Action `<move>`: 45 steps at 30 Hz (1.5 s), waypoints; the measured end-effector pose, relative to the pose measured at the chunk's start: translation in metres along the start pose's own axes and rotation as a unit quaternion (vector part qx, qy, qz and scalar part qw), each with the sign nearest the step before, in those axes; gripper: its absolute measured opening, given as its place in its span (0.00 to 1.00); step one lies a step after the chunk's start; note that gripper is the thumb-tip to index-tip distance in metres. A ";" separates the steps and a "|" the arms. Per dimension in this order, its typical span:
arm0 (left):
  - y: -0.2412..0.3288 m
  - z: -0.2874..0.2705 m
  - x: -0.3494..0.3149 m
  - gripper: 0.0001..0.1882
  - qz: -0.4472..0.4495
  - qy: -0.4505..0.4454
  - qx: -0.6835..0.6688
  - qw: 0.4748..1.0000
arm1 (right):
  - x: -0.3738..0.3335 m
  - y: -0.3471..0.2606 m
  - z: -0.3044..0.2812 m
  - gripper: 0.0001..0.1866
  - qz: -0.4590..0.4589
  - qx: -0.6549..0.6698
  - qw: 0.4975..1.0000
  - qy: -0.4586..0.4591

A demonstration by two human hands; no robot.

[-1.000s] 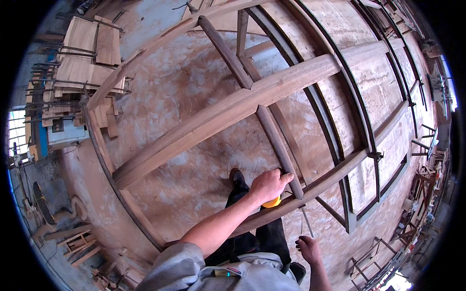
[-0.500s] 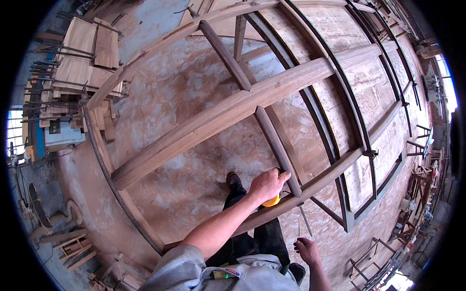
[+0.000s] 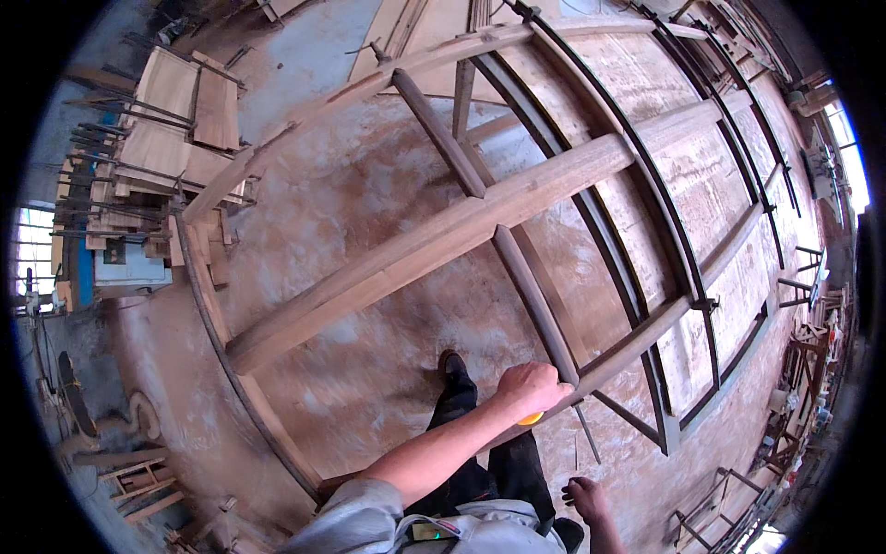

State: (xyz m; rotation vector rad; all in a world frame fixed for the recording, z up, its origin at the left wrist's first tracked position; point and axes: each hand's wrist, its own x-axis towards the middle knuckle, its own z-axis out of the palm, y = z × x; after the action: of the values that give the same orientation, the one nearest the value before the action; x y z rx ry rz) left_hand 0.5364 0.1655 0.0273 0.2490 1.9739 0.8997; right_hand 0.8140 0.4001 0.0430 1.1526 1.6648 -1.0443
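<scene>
My left hand (image 3: 533,389) is closed over a yellow rounded tool (image 3: 530,419), mostly hidden beneath the palm. It rests at the near rail (image 3: 637,346) of a large wooden frame, beside the end of a short dark crosspiece (image 3: 535,300). A thick middle beam (image 3: 397,268) runs through the frame, joined by that crosspiece and another (image 3: 438,134) on the far side. My right hand (image 3: 587,499) hangs low, apart from the frame, its fingers loosely bent and parted around nothing.
Long dark metal bar clamps (image 3: 672,217) span the frame on the right, over pale boards. Clamped planks (image 3: 166,102) stand on a bench at the far left. Wooden stands (image 3: 724,508) are at the lower right. A thin rod (image 3: 588,434) slants below the near rail.
My left hand has shifted right along the near rail, closer to the crosspiece's end, with the yellow tool under it. My right hand stays low. The whole view has shifted slightly.
</scene>
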 end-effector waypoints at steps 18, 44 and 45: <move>-0.004 0.013 -0.039 0.22 0.086 0.029 0.147 0.985 | 0.005 0.029 -0.008 0.18 -0.037 -0.008 0.999 -0.001; 0.043 0.132 -0.052 0.34 -0.116 0.302 0.440 0.838 | 0.049 0.305 -0.139 0.16 -0.006 0.276 0.961 0.023; 0.045 0.136 -0.052 0.34 -0.114 0.307 0.438 0.837 | 0.044 0.320 -0.144 0.16 0.000 0.305 0.952 0.032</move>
State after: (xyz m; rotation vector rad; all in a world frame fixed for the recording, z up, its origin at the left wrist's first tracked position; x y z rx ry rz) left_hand 0.6678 0.2383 0.0507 0.2402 2.8498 -0.1922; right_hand 1.0860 0.6204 -0.0090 1.5848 1.4205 -1.6017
